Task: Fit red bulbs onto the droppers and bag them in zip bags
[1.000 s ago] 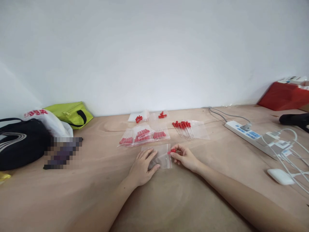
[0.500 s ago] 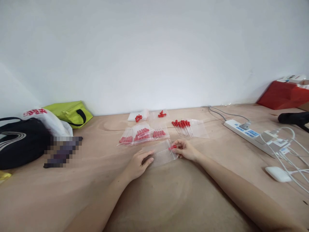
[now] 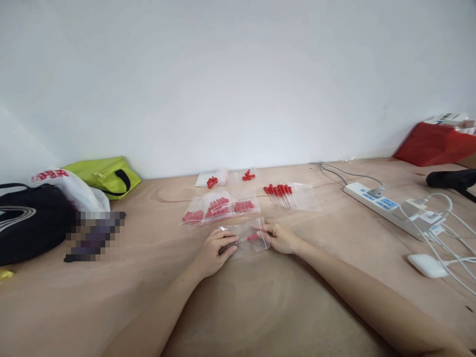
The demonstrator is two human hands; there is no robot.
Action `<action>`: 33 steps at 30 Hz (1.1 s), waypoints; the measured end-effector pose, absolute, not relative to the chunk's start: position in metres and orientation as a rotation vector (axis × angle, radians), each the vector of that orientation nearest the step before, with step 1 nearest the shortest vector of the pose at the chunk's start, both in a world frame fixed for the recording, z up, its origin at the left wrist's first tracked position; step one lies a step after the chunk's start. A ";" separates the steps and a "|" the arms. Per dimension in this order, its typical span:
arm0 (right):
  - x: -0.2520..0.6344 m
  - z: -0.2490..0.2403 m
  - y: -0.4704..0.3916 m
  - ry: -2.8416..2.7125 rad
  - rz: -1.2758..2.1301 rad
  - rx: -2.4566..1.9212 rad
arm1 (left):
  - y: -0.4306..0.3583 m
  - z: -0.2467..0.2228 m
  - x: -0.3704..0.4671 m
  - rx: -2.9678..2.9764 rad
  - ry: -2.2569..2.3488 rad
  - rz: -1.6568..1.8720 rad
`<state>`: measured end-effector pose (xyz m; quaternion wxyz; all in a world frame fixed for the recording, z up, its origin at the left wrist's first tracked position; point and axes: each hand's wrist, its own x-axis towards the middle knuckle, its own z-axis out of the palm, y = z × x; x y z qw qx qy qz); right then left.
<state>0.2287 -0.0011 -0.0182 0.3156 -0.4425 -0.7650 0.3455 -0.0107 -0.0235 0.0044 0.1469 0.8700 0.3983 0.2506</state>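
A clear zip bag [image 3: 243, 250] lies flat on the table between my hands. My left hand [image 3: 217, 249] holds the bag's left end, with the fingers over the top and the thumb at the near side. Inside the bag is a red rubber dropper bulb [image 3: 253, 237], seen through the plastic. At the bag's right, mouth end, the fingertips of my right hand [image 3: 281, 238] are pinched and reach to the bulb. Just beyond lie bagged red-bulbed droppers [image 3: 219, 204]. Several loose red-bulbed droppers [image 3: 278, 191] rest on another clear bag [image 3: 310, 198] to the right.
Further back, red bulbs [image 3: 211, 182] sit on a stack of bags [image 3: 203, 179], with more red bulbs [image 3: 248, 175] beside them. A power strip [image 3: 383, 204] with white cables and a white case [image 3: 427, 266] are at right. Black [image 3: 33, 228] and green bags [image 3: 107, 173] stand left.
My right hand has moved slightly left into the bag's mouth, carrying the red bulb deeper inside. My left hand stays at the bag's left end.
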 end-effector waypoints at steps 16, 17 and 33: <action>0.253 0.004 0.082 -1.622 0.246 -2.162 | -0.023 0.000 -0.013 2.539 1.184 0.696; 0.250 0.005 0.083 -1.626 0.252 -2.169 | -0.023 0.000 -0.013 2.536 1.185 0.693; 0.245 -0.016 0.007 -1.077 0.923 -1.295 | -0.025 -0.001 -0.012 2.541 1.176 0.665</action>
